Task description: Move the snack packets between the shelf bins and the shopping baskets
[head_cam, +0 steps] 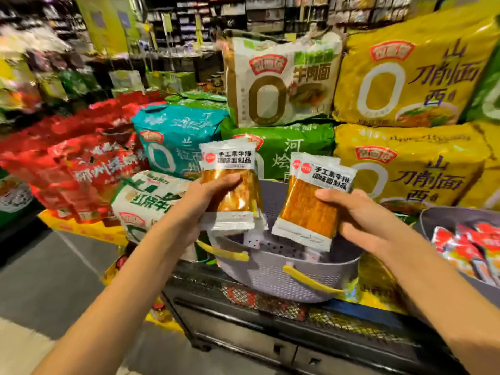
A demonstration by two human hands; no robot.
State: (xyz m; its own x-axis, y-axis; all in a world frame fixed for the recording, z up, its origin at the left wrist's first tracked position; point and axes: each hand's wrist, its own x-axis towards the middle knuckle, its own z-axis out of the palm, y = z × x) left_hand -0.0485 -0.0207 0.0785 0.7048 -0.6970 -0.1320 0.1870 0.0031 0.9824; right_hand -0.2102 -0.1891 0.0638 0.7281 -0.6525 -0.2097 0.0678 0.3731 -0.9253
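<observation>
An orange, white-ended snack packet (228, 185) is held upright left of its twin (311, 204) (slightly tilted), both above the grey perforated basket (270, 272); red packets (465, 247) fill the right basket (433, 215).

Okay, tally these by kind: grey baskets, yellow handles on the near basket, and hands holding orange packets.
Grey baskets: 2, the near basket and the right basket
Yellow handles on the near basket: 2, left handle and right handle
Hands holding orange packets: 2, left hand with left packet, right hand with right packet
Total: 6
</observation>
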